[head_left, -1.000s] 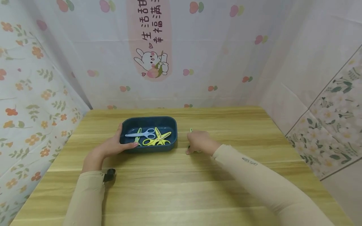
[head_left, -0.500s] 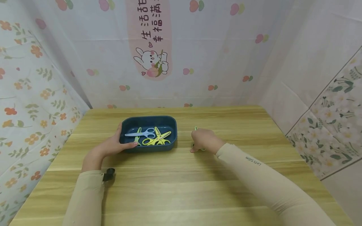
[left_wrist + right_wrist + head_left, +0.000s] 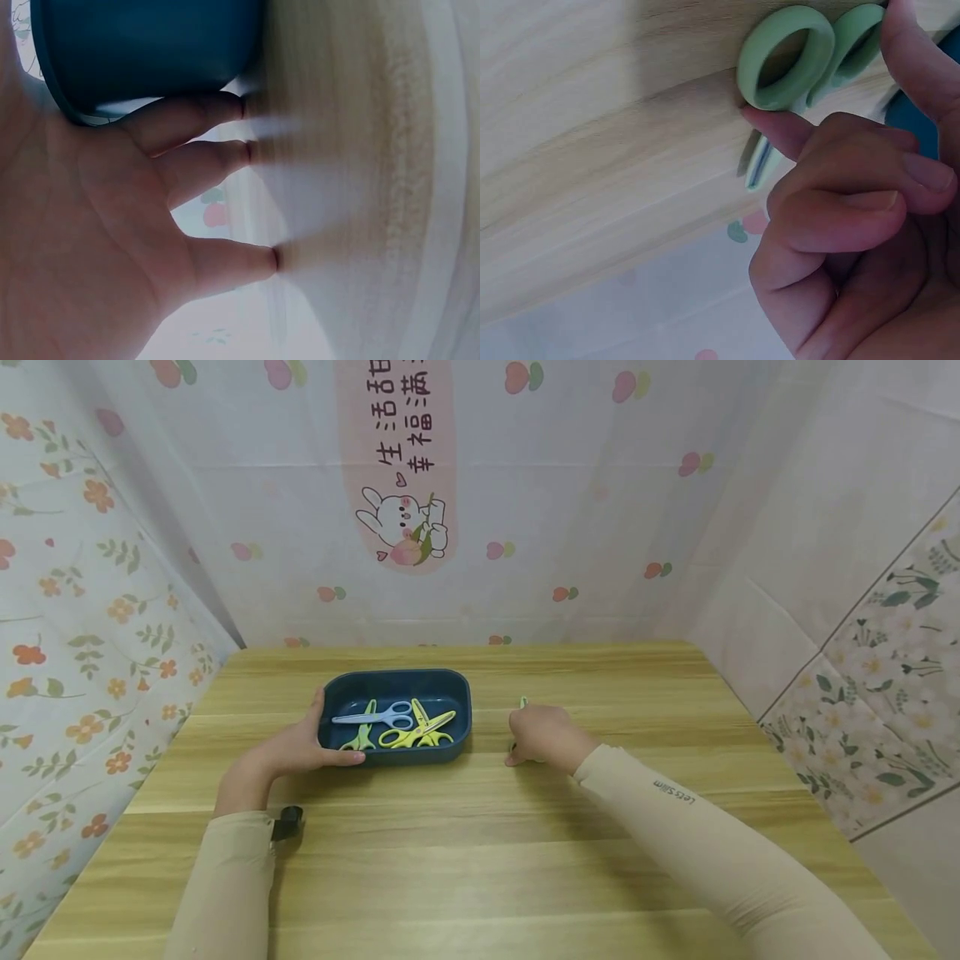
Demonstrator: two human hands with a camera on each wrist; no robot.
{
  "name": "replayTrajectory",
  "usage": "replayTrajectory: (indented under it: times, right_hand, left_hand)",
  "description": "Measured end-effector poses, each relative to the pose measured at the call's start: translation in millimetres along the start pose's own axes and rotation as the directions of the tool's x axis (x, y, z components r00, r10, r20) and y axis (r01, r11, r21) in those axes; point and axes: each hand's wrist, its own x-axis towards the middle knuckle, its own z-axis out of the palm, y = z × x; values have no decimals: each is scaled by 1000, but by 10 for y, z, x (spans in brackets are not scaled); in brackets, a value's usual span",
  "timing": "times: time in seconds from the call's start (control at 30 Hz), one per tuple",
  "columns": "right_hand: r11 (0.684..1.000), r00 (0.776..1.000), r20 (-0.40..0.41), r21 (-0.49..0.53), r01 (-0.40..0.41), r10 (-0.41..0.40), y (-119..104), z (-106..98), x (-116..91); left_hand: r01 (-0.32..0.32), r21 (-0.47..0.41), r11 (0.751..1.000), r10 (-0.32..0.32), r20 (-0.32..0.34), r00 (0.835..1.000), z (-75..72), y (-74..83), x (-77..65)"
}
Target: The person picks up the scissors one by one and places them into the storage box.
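Observation:
A dark blue plastic bin (image 3: 397,758) holds several pairs of scissors: light blue scissors (image 3: 378,717) across the top, green scissors (image 3: 364,731) under them, and yellow scissors (image 3: 420,728) crossing on the right. My left hand (image 3: 296,747) rests against the bin's left end, thumb along its front wall; in the left wrist view its straight fingers (image 3: 225,262) touch the table. Right of the bin, my right hand (image 3: 551,735) pinches another pair of green scissors (image 3: 787,56) by the handles between thumb and index finger, the other fingers curled. From the head, mostly the tip shows.
The wood-grain table (image 3: 450,860) runs back to a white patterned curtain (image 3: 585,527). Floral cloth hangs along the left side (image 3: 90,627) and floral panels (image 3: 885,668) along the right. A black wrist strap piece (image 3: 288,823) juts from the left sleeve.
My right hand and the green scissors have shifted slightly right over the table. The left thumb has slid down off the bin's front rim onto its outer wall.

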Motion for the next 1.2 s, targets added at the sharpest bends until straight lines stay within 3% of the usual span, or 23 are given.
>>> replayTrajectory:
  times: [0.3,0.6,0.8,1.2]
  right_hand:
    - [993,999,42,114,-26,21,100,-30,83]
    - [994,999,44,111,-24,19,139,-167,94]
    - [987,1000,10,157,-22,21,98,-337,102]
    - [989,1000,-21,147,3,0,-176,-785,68]
  left_hand:
    - [-1,-33,999,1,4,1000,9,7,14]
    - [-5,-22,1000,5,6,1000,5,25,47]
    - [-3,-8,1000,3,2,1000,-1,24,30]
    - [17,11,1000,-17,-4,1000,6,10,5]
